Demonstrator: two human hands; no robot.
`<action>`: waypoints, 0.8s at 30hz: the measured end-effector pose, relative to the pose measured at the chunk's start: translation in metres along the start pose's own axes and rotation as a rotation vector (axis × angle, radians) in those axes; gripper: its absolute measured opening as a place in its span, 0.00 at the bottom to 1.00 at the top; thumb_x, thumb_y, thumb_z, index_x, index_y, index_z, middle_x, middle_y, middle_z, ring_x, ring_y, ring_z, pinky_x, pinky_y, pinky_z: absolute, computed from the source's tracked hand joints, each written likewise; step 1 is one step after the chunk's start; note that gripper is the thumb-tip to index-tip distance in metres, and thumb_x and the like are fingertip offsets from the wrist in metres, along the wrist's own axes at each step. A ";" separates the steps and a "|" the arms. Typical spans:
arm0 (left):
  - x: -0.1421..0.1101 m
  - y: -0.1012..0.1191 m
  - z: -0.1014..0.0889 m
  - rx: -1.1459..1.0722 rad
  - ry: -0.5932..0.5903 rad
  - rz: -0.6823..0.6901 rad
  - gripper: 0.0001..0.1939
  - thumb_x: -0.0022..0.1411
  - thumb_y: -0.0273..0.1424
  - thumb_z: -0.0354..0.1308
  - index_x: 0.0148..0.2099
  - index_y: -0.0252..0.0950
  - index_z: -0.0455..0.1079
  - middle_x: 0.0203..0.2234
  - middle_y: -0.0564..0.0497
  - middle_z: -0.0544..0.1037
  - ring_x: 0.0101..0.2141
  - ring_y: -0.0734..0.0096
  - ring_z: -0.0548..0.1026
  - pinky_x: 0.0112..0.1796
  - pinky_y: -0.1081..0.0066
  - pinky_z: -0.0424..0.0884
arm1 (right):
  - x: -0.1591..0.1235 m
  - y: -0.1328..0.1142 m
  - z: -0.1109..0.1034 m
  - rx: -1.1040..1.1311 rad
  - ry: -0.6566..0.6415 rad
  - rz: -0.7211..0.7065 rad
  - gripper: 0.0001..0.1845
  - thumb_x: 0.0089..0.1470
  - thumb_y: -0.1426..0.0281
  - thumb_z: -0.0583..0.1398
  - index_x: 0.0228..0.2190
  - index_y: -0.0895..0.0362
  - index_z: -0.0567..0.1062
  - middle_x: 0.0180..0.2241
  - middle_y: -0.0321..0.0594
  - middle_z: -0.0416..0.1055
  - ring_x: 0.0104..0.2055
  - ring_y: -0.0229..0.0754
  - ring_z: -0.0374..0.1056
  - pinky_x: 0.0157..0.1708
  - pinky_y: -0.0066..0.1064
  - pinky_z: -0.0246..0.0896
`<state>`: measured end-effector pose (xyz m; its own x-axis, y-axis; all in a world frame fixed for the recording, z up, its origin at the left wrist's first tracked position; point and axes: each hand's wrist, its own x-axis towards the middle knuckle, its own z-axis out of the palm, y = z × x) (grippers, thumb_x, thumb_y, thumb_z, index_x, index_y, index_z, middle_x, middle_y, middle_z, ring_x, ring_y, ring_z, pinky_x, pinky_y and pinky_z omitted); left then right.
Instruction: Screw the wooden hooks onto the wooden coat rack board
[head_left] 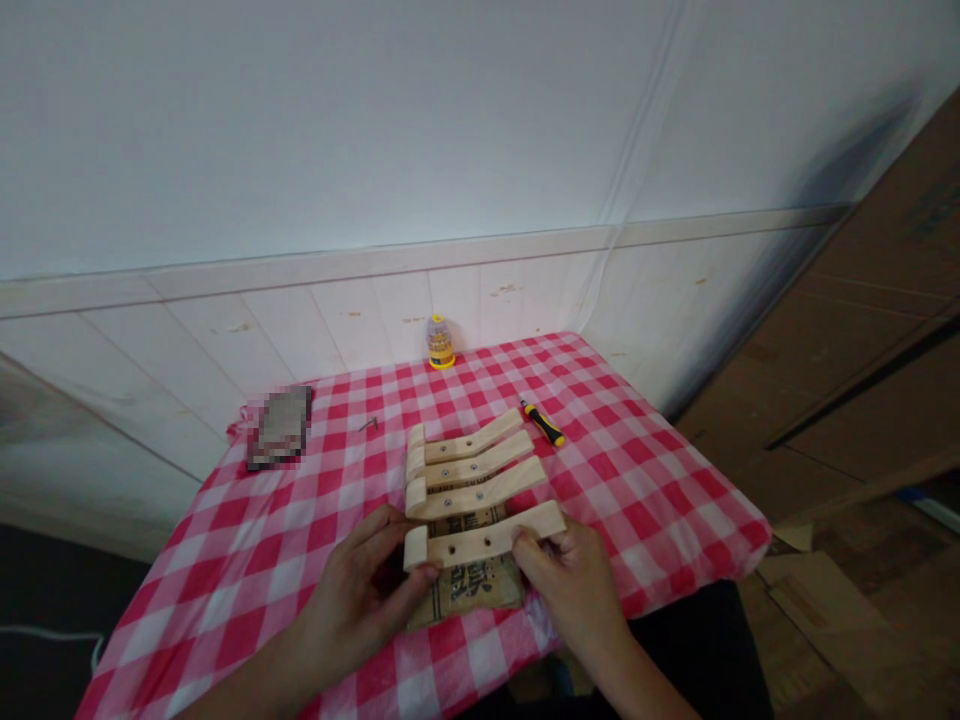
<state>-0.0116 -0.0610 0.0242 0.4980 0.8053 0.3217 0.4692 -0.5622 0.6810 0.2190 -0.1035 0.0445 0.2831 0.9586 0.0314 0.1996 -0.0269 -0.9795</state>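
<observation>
A pale wooden slat (469,541) with two holes and a raised block at its left end lies between my hands. My left hand (371,580) has thumb and fingers around the block end. At the other end, my right hand (566,580) pinches the slat with the thumb on top. Beyond it, several similar slats lie side by side, such as this nearest one (499,487), with dark screw heads in their holes. A brown printed fabric piece (480,585) sits beneath the slats; they hide part of it.
A yellow-black screwdriver (545,425) lies right of the slats. A small hex key (369,424) and a pixelated flat dark-edged object (281,428) lie to the left. A yellow-capped bottle (440,343) stands by the wall. Red-white checked cloth (637,510) covers the table. Cardboard (840,610) is on the floor.
</observation>
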 end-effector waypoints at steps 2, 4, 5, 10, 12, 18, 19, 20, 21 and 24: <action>-0.001 -0.001 0.000 0.002 -0.007 -0.006 0.09 0.70 0.38 0.59 0.44 0.39 0.76 0.35 0.48 0.78 0.36 0.64 0.79 0.34 0.69 0.78 | 0.000 0.002 0.000 -0.010 0.010 -0.003 0.11 0.46 0.66 0.56 0.16 0.54 0.69 0.17 0.34 0.71 0.19 0.38 0.65 0.21 0.26 0.58; -0.001 -0.002 0.000 0.018 -0.004 -0.007 0.10 0.70 0.39 0.59 0.44 0.39 0.77 0.36 0.48 0.79 0.36 0.64 0.79 0.34 0.69 0.78 | 0.000 0.004 0.000 -0.020 0.016 -0.009 0.12 0.46 0.66 0.57 0.15 0.55 0.68 0.16 0.33 0.70 0.19 0.37 0.64 0.20 0.26 0.56; -0.001 -0.002 0.000 0.027 -0.002 -0.004 0.10 0.70 0.39 0.59 0.44 0.39 0.77 0.36 0.48 0.79 0.36 0.63 0.79 0.34 0.69 0.78 | -0.001 0.005 0.000 -0.022 0.014 -0.008 0.12 0.46 0.66 0.56 0.16 0.55 0.68 0.16 0.33 0.70 0.19 0.37 0.64 0.21 0.26 0.55; 0.000 -0.002 0.002 0.064 0.018 -0.008 0.12 0.69 0.41 0.59 0.44 0.38 0.77 0.34 0.48 0.79 0.34 0.63 0.79 0.32 0.69 0.78 | -0.001 0.004 0.000 -0.002 -0.001 0.012 0.11 0.47 0.67 0.56 0.17 0.56 0.72 0.18 0.35 0.74 0.21 0.39 0.68 0.23 0.27 0.58; 0.000 -0.002 0.003 0.068 0.027 -0.003 0.12 0.69 0.41 0.59 0.45 0.39 0.77 0.35 0.48 0.79 0.34 0.63 0.79 0.32 0.68 0.79 | -0.001 0.003 0.001 0.002 0.004 0.008 0.11 0.47 0.67 0.56 0.18 0.56 0.73 0.19 0.36 0.75 0.22 0.40 0.69 0.23 0.27 0.60; -0.002 -0.004 0.002 0.047 0.016 0.006 0.12 0.68 0.41 0.61 0.46 0.39 0.77 0.37 0.47 0.80 0.36 0.62 0.80 0.34 0.67 0.79 | -0.001 0.005 0.002 -0.013 0.026 0.010 0.10 0.45 0.68 0.56 0.16 0.55 0.70 0.16 0.33 0.71 0.20 0.38 0.65 0.21 0.26 0.56; -0.002 -0.005 0.002 0.039 0.011 0.003 0.13 0.68 0.42 0.61 0.46 0.39 0.77 0.37 0.47 0.80 0.36 0.62 0.80 0.33 0.68 0.79 | -0.001 0.005 0.002 -0.020 0.031 0.011 0.10 0.45 0.68 0.56 0.16 0.55 0.70 0.16 0.34 0.71 0.20 0.38 0.65 0.21 0.26 0.56; -0.002 -0.005 0.002 0.033 0.006 -0.003 0.13 0.67 0.43 0.62 0.46 0.40 0.77 0.37 0.47 0.80 0.37 0.61 0.80 0.33 0.68 0.79 | -0.001 0.004 0.002 -0.025 0.033 0.010 0.10 0.45 0.68 0.56 0.16 0.55 0.70 0.17 0.34 0.72 0.20 0.39 0.66 0.21 0.26 0.57; -0.002 -0.006 0.002 0.027 0.003 -0.009 0.14 0.67 0.43 0.63 0.46 0.40 0.77 0.37 0.47 0.80 0.37 0.62 0.80 0.32 0.69 0.79 | -0.001 0.003 0.002 -0.024 0.032 0.008 0.11 0.45 0.68 0.56 0.16 0.55 0.70 0.18 0.35 0.72 0.21 0.39 0.66 0.22 0.26 0.58; -0.002 -0.005 0.002 0.005 -0.002 -0.014 0.13 0.68 0.43 0.62 0.47 0.40 0.77 0.37 0.48 0.80 0.37 0.62 0.80 0.32 0.69 0.79 | 0.000 0.001 0.001 -0.009 0.018 -0.003 0.11 0.45 0.67 0.56 0.16 0.55 0.71 0.18 0.35 0.73 0.22 0.39 0.67 0.22 0.26 0.59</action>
<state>-0.0136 -0.0595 0.0189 0.4930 0.8128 0.3104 0.4800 -0.5516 0.6821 0.2177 -0.1035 0.0435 0.2991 0.9535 0.0378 0.2091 -0.0268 -0.9775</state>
